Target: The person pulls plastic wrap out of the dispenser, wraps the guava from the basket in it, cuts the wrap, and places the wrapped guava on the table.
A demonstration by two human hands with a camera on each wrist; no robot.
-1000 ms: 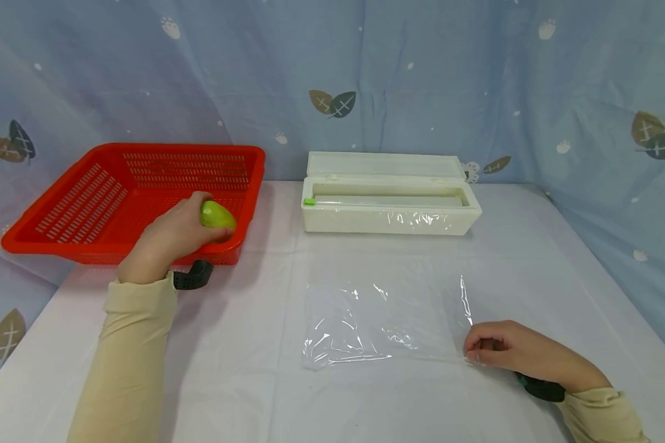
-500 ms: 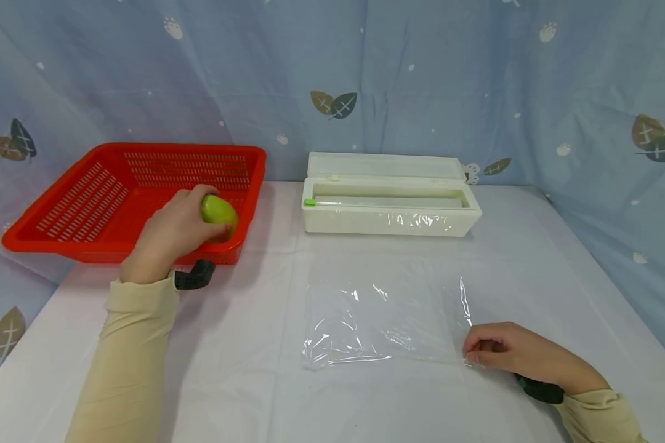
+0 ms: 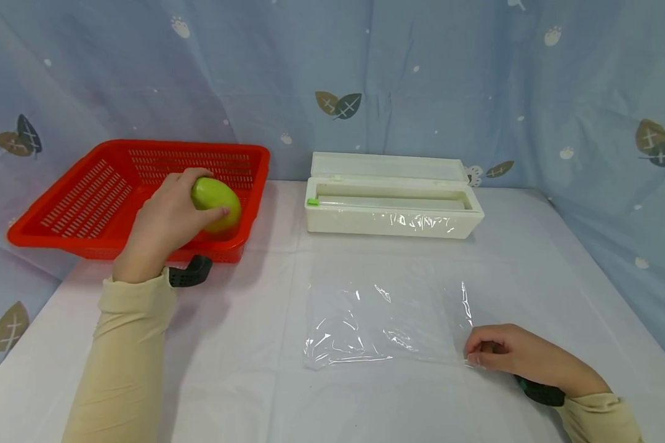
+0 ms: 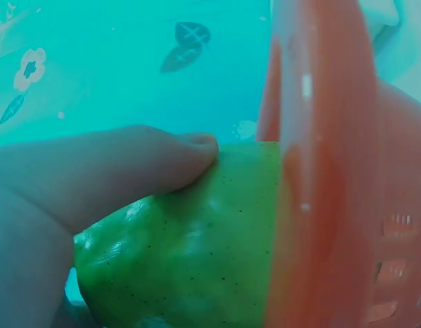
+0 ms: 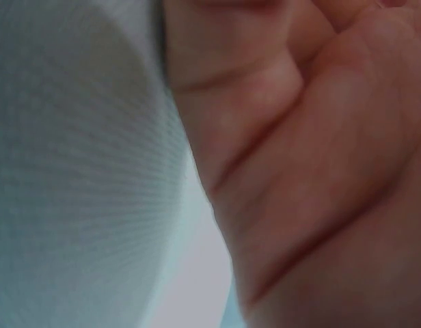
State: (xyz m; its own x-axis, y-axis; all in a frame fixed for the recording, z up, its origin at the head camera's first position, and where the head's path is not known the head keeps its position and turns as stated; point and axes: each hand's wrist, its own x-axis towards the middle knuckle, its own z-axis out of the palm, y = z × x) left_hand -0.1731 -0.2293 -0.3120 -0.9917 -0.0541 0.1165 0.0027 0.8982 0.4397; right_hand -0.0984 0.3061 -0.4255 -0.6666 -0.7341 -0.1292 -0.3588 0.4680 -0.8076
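Note:
My left hand (image 3: 169, 215) grips a smooth green-yellow mango (image 3: 217, 203) over the front right part of the red basket (image 3: 24, 237). In the left wrist view the thumb presses on the speckled mango (image 4: 190, 253), and the basket's rim (image 4: 327, 171) covers its right end. A sheet of clear cling film (image 3: 388, 320) lies spread on the table in front of a white dispenser box (image 3: 388, 221). At the film's near right corner, my right hand (image 3: 518, 351) pinches the edge with curled fingers. The right wrist view holds mostly the palm (image 5: 333, 150), and the fingertips are out of sight there.
The dispenser's lid (image 3: 388, 166) stands raised at the back, with a roll inside and a green cutter slider (image 3: 313, 202) at its left end. A white cloth (image 3: 244, 369) covers the table. Behind hangs a blue patterned curtain (image 3: 255, 61).
My left hand has lifted the mango a little higher within the basket, and more of the fruit shows. The right hand and the film keep their place.

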